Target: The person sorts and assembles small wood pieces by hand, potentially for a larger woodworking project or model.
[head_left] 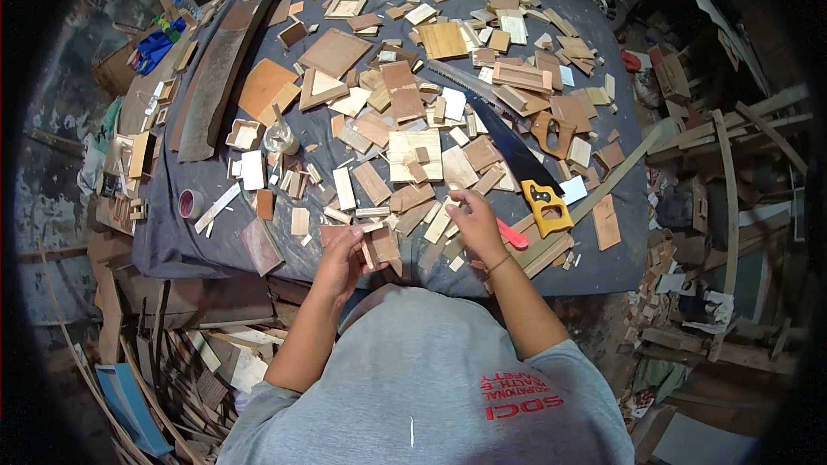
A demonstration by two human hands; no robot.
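Head view, wooden piece: a small, box-like piece of reddish-brown board (pixel 382 246) with a pale edge, held tilted near the person's body, well to the left of the yellow-handled saw (pixel 548 207).
Left hand: the left hand (pixel 343 251) grips this piece, thumb and fingers closed around its left side.
Right hand: the right hand (pixel 475 222), between the piece and the saw, has its fingers bent over a pale wood strip (pixel 438 222); whether they grip it, I cannot tell.
Work done: the held piece seems partly put together, with panels meeting at an angle; whether they are fixed or only held together is unclear.
Work left: the held piece looks unfinished, one side seeming open, and the pale strip is apart from it. Many offcuts on the cloth-covered desk (pixel 164 245) lie loose, left of the saw and beyond it.
Finish: the board looks plain and unpainted; its joints are too small to judge.
Tools: a brown-handled saw (pixel 552 134) lies just beyond the yellow handle; a pink-red object (pixel 513 235) lies just left of it.
Containers: a glass jar (pixel 282 139) and a pink-rimmed cup (pixel 190 203) stand far to the saw's left.
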